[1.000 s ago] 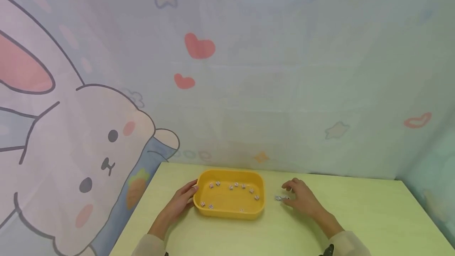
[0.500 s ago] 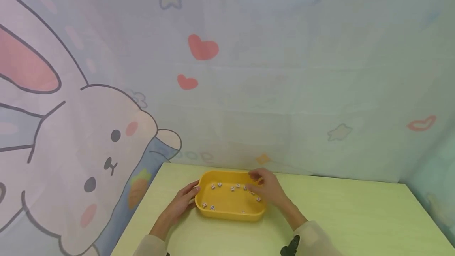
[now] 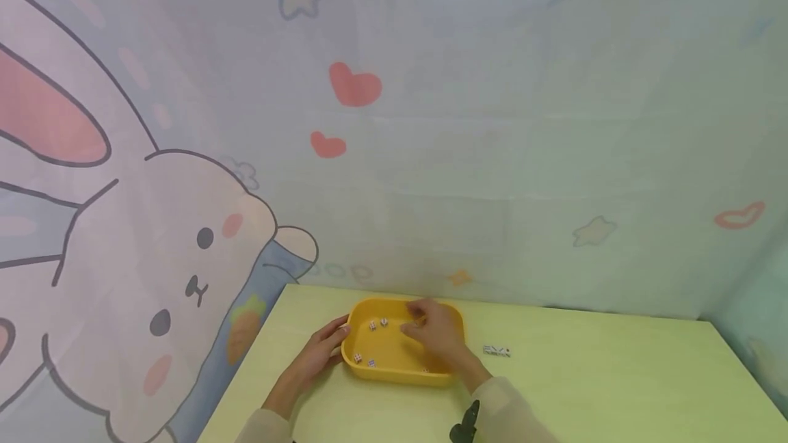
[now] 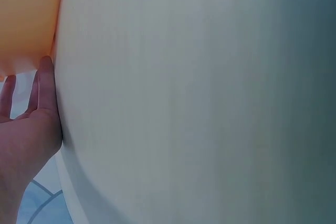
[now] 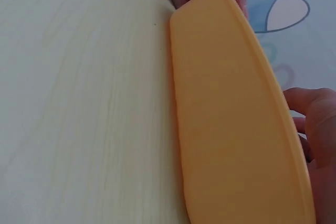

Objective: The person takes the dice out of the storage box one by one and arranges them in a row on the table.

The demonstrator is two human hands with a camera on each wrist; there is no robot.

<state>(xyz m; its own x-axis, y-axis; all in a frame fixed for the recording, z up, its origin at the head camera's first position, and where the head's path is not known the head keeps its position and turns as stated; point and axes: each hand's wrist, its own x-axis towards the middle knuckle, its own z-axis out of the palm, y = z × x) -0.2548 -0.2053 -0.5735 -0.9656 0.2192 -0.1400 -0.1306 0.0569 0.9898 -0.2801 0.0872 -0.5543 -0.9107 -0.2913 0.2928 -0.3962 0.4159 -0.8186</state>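
A yellow tray (image 3: 406, 380) with rounded corners stands on the table, holding several small white dice with coloured pips. Two dice, one of them this die (image 3: 384, 322), sit near its back left, and another die (image 3: 358, 357) is at the front left. My left hand (image 3: 321, 351) rests against the tray's left end, fingers on the outer wall, as the left wrist view also shows. My right hand (image 3: 436, 328) reaches over the right part of the tray, thumb and forefinger apart. It hides the dice beneath it. Right of the tray lies a short row of dice (image 3: 496, 351).
The pale yellow-green table (image 3: 615, 374) extends to the right and in front of the tray. Behind it hangs a cloth backdrop (image 3: 455, 156) printed with a rabbit, hearts and stars.
My right hand has moved left from the row of dice, over the tray's right rim and into the tray. The left hand stays at the tray's left end. The view has shifted slightly.
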